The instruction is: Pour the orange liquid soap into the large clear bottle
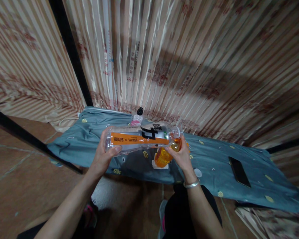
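A large clear bottle (139, 136) with an orange and black label is held sideways, its mouth end to the right. My left hand (105, 153) grips its base at the left. My right hand (180, 151) is wrapped round its neck end, near a smaller bottle of orange liquid (163, 155). That smaller bottle leans under the large one's mouth, its base on a white tissue (160, 165). Whether the two mouths touch is hidden by my fingers. A small round white cap (197, 172) lies on the cloth just right of my right wrist.
Behind the large bottle stands a small bottle with a black top (139, 113). A black phone (239, 171) lies at the right of the grey-blue cloth (211, 156). Dark poles (69, 53) and striped curtains (144, 43) surround the cloth-covered surface.
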`<control>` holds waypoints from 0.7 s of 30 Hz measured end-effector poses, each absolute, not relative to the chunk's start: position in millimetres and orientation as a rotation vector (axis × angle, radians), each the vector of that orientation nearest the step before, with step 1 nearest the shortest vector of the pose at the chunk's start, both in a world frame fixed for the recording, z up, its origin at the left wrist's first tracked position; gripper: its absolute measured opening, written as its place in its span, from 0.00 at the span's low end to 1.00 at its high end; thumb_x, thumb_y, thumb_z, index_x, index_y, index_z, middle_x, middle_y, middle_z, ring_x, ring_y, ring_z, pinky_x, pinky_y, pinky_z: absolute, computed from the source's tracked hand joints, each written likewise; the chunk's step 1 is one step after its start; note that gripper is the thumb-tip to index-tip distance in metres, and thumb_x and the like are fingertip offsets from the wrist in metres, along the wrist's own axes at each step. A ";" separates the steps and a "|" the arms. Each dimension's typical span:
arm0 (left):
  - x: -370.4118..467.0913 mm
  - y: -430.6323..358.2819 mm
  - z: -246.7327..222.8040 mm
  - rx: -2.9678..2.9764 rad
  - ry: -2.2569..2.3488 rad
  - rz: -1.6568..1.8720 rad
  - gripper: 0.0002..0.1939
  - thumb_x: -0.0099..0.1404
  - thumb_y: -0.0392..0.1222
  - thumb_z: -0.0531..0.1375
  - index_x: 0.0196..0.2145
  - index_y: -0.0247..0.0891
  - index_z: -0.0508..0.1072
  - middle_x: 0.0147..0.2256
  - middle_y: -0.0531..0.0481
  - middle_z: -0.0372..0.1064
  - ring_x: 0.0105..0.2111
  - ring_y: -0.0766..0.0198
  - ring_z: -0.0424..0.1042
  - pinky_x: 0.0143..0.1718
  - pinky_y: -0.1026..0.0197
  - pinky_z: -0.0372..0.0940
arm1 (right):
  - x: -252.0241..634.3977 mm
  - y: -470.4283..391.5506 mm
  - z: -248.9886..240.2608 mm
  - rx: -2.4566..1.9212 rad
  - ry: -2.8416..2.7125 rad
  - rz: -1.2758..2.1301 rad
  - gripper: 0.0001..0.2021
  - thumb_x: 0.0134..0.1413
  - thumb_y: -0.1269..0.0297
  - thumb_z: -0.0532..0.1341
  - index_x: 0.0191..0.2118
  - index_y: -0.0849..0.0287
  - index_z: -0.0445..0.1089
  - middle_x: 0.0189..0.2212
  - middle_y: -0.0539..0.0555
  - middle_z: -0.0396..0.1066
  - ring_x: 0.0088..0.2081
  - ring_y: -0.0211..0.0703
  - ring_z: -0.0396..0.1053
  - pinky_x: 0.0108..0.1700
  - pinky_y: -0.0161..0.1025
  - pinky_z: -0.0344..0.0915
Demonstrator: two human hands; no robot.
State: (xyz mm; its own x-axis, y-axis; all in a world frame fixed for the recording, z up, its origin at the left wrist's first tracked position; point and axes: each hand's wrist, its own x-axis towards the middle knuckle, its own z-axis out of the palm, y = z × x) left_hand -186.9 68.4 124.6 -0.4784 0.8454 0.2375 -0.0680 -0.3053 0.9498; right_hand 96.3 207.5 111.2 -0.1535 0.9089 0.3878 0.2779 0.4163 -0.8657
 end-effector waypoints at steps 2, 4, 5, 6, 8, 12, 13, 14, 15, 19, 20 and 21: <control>-186.8 68.8 124.6 1.023 1.294 1.856 0.41 0.55 0.55 0.71 0.62 0.41 0.66 0.53 0.42 0.75 0.55 0.42 0.76 0.57 0.42 0.72 | 95.8 207.5 111.1 -1.040 -1.675 0.798 0.38 0.41 0.51 0.77 0.59 0.53 0.70 0.55 0.58 0.77 0.56 0.59 0.75 0.63 0.58 0.68; -186.9 69.1 124.5 1.010 1.290 1.863 0.42 0.54 0.55 0.72 0.62 0.40 0.66 0.52 0.42 0.75 0.54 0.42 0.76 0.57 0.43 0.72 | 95.5 207.1 111.5 -1.042 -1.677 0.803 0.37 0.42 0.51 0.77 0.59 0.53 0.69 0.55 0.58 0.77 0.55 0.59 0.75 0.63 0.58 0.68; -187.1 69.1 124.4 1.007 1.287 1.867 0.42 0.54 0.56 0.72 0.62 0.40 0.66 0.52 0.42 0.75 0.54 0.42 0.76 0.58 0.43 0.72 | 95.4 206.9 111.8 -1.042 -1.678 0.806 0.38 0.42 0.51 0.77 0.59 0.54 0.69 0.54 0.58 0.78 0.55 0.58 0.75 0.63 0.57 0.68; -187.4 69.0 124.2 1.007 1.281 1.868 0.41 0.54 0.55 0.72 0.61 0.40 0.66 0.52 0.42 0.75 0.54 0.42 0.77 0.58 0.43 0.72 | 95.4 206.7 112.1 -1.041 -1.680 0.810 0.38 0.42 0.51 0.77 0.59 0.54 0.68 0.54 0.58 0.78 0.55 0.58 0.75 0.63 0.57 0.68; -188.2 68.7 124.0 1.012 1.264 1.865 0.41 0.55 0.55 0.72 0.62 0.41 0.66 0.53 0.43 0.75 0.55 0.42 0.76 0.59 0.43 0.71 | 95.6 206.6 112.5 -1.039 -1.682 0.818 0.38 0.43 0.51 0.77 0.60 0.54 0.68 0.54 0.58 0.78 0.55 0.58 0.76 0.63 0.57 0.68; -188.9 67.6 124.6 1.007 1.273 1.851 0.41 0.55 0.55 0.71 0.62 0.41 0.65 0.53 0.42 0.75 0.55 0.42 0.76 0.57 0.43 0.72 | 96.0 206.6 113.4 -1.043 -1.686 0.825 0.38 0.43 0.50 0.77 0.59 0.54 0.68 0.54 0.58 0.78 0.55 0.58 0.76 0.63 0.57 0.68; -188.9 67.3 124.8 1.004 1.284 1.851 0.42 0.55 0.55 0.71 0.63 0.41 0.65 0.53 0.42 0.75 0.55 0.41 0.76 0.57 0.43 0.72 | 95.9 206.5 113.8 -1.043 -1.686 0.825 0.38 0.43 0.50 0.77 0.59 0.54 0.68 0.54 0.58 0.78 0.55 0.59 0.76 0.63 0.57 0.69; -188.8 67.2 124.9 1.002 1.294 1.852 0.42 0.55 0.55 0.71 0.63 0.41 0.64 0.53 0.42 0.75 0.55 0.41 0.76 0.57 0.43 0.72 | 95.8 206.3 114.3 -1.042 -1.686 0.825 0.38 0.43 0.50 0.77 0.59 0.54 0.68 0.54 0.58 0.78 0.55 0.59 0.76 0.63 0.57 0.69; -188.7 67.1 124.9 0.999 1.300 1.852 0.42 0.54 0.54 0.72 0.63 0.41 0.64 0.54 0.42 0.75 0.56 0.41 0.76 0.58 0.42 0.72 | 95.6 206.1 114.9 -1.040 -1.686 0.825 0.38 0.43 0.50 0.77 0.59 0.54 0.68 0.53 0.58 0.78 0.55 0.59 0.76 0.63 0.57 0.69; -188.3 67.7 124.4 0.976 1.311 1.844 0.45 0.52 0.54 0.73 0.63 0.40 0.63 0.54 0.41 0.74 0.57 0.40 0.75 0.62 0.40 0.68 | 94.6 205.5 116.6 -1.051 -1.690 0.820 0.37 0.43 0.50 0.77 0.59 0.54 0.68 0.52 0.58 0.79 0.55 0.60 0.76 0.62 0.57 0.69; -188.4 68.0 124.2 0.975 1.317 1.839 0.45 0.52 0.54 0.73 0.63 0.40 0.63 0.55 0.41 0.74 0.57 0.39 0.74 0.62 0.40 0.68 | 94.5 205.6 116.7 -1.057 -1.692 0.820 0.37 0.43 0.50 0.76 0.59 0.54 0.68 0.51 0.58 0.79 0.55 0.60 0.76 0.62 0.57 0.69; -188.6 68.3 123.9 0.979 1.326 1.835 0.46 0.52 0.55 0.73 0.63 0.40 0.63 0.55 0.40 0.74 0.57 0.39 0.74 0.62 0.39 0.68 | 94.4 205.7 116.5 -1.061 -1.693 0.818 0.37 0.43 0.50 0.76 0.59 0.55 0.68 0.51 0.58 0.79 0.55 0.60 0.76 0.62 0.57 0.69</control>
